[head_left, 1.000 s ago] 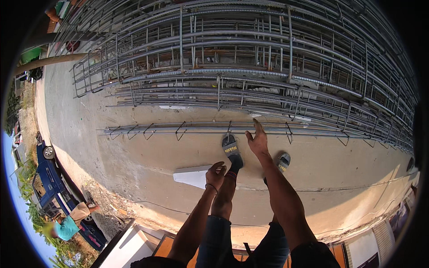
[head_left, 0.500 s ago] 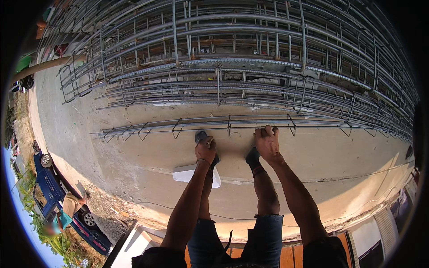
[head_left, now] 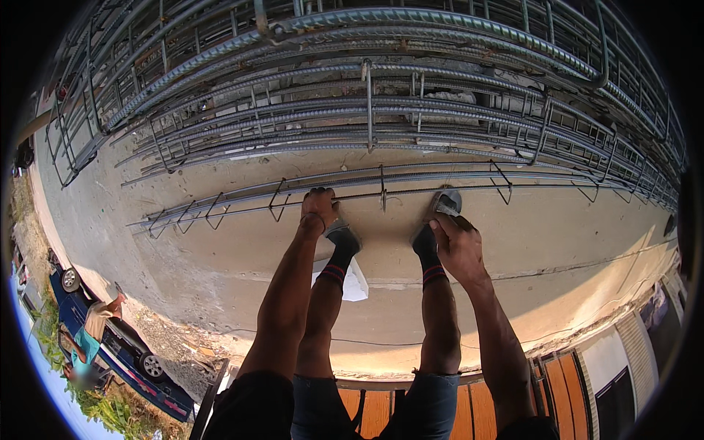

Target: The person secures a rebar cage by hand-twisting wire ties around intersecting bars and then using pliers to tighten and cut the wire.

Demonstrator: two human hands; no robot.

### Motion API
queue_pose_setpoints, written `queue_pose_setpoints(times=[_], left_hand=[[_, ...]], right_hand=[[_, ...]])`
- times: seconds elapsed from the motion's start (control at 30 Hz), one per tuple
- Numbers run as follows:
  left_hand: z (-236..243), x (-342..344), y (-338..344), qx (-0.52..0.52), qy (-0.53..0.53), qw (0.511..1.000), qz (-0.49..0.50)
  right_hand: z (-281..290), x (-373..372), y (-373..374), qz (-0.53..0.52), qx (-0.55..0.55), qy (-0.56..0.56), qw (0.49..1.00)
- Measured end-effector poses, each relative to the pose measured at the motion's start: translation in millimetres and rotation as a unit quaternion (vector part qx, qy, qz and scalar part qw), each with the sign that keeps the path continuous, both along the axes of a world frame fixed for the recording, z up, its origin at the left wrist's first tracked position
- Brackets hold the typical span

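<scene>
A long, narrow rebar cage with thin bent stirrups lies across the ground in front of my feet. My left hand is closed over its near bar, left of the middle stirrup. Below that bar, my right hand is apart from the cage, in front of my right shoe. Its fingers are curled together, and whatever they hold is too small to make out.
Larger rebar cages are stacked beyond the narrow one. A white flat piece lies by my left foot on the concrete ground. At far left, a person in a teal top is beside a blue pickup truck.
My left hand has moved up and left onto the near bar. My right hand has drawn back from the bar toward me. The cages appear larger as the view has shifted.
</scene>
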State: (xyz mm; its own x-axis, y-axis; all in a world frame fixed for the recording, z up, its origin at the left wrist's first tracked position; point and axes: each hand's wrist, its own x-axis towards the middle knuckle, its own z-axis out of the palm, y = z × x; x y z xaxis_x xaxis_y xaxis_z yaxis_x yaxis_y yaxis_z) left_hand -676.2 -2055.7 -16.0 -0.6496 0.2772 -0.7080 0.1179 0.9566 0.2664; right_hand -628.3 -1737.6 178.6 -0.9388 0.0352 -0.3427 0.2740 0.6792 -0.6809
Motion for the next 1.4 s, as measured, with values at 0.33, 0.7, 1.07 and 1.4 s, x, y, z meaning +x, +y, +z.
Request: queue_pose_setpoints(times=[0.33, 0.7, 1.07, 1.4], left_hand=[[49.7, -44.5, -69.0, 0.076, -0.044, 0.995, 0.04], [117.7, -153.0, -45.4, 0.069, -0.019, 0.996, -0.046], [153.8, -150.6, -37.1, 0.081, -0.052, 0.994, -0.046], [206.3, -168.3, -28.5, 0.059, -0.036, 0.994, -0.08]], right_hand=[[-26.9, -8.0, -38.9, -0.128, -0.024, -0.03, 0.991], [-75.9, -8.2, -38.2, -0.191, 0.067, 0.077, 0.976], [-112.1, -31.7, -38.7, -0.212, 0.073, 0.074, 0.972], [-101.0, -43.2, -38.9, -0.385, -0.027, 0.005, 0.922]])
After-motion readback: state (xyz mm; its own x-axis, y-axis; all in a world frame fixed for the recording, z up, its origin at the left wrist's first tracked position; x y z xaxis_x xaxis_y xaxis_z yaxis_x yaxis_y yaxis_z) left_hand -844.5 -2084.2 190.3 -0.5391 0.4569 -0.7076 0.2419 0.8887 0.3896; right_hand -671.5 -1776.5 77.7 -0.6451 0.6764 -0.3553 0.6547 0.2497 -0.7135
